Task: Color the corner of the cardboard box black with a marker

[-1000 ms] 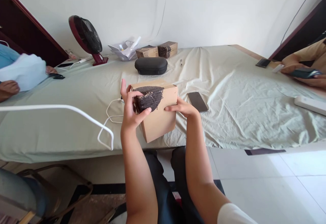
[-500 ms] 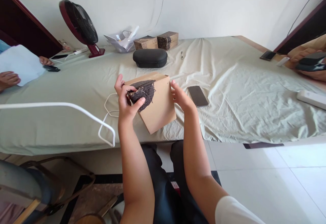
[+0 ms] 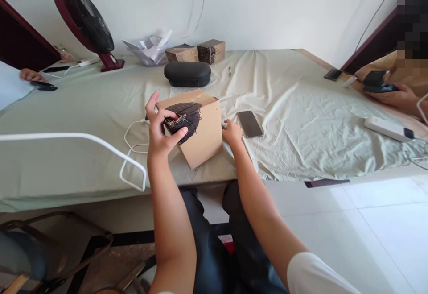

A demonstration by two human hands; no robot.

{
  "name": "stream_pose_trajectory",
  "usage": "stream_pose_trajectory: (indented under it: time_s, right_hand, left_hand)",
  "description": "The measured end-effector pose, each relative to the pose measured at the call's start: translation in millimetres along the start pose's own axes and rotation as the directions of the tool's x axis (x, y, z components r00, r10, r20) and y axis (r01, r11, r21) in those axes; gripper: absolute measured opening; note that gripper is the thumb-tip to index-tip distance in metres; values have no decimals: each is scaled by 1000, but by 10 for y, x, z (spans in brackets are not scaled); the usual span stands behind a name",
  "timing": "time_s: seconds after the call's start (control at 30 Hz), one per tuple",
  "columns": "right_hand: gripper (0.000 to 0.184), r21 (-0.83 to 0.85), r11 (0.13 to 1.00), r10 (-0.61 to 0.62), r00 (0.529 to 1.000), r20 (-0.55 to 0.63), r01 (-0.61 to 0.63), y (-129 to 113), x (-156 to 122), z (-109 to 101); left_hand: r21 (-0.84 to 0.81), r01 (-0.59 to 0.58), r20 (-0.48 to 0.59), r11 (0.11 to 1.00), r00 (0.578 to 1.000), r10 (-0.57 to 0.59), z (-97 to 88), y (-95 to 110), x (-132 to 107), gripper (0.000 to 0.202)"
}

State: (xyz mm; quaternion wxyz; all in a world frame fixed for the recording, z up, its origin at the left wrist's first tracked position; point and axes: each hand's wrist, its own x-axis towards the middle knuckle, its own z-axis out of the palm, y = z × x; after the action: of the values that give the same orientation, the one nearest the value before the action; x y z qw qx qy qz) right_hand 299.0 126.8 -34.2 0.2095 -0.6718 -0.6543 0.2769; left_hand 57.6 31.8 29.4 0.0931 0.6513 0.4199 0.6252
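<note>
Since the earlier frame, the right hand (image 3: pixel 233 133) has dropped from the upper right edge of the cardboard box (image 3: pixel 207 129) to beside its right side, its fingers now curled around a small pale object (image 3: pixel 224 125), mostly hidden. Meanwhile, the left hand (image 3: pixel 158 131) keeps its grip on the box's dark, frayed patch (image 3: pixel 189 119), thumb in front. Just left of the frame's middle, the box sits tilted over the green cloth (image 3: pixel 287 102), broad face toward the camera, one corner pointing at the bottom edge; its long axis cannot be told.
</note>
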Motion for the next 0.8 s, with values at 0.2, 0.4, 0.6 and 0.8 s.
stream_pose_trajectory:
  time_s: [0.2, 0.4, 0.6, 0.8]
  right_hand:
    - [42, 31, 999, -27, 999, 42, 26, 37, 65, -18]
    - [43, 85, 996, -18, 994, 107, 9, 92, 47, -133]
    - [56, 139, 990, -1, 980, 199, -27, 65, -18, -260]
    - [80, 135, 980, 98, 947, 306, -145, -27, -147, -474]
  left_hand:
    - [-7, 10, -7, 1000, 1000, -10, 9, 0, -7, 42]
    - [0, -2, -41, 1000, 999, 2, -34, -59, -15, 39]
    - [23, 14, -45, 1000, 999, -13, -57, -69, -42, 43]
    - [63, 1, -54, 998, 999, 3, -87, -127, -62, 41]
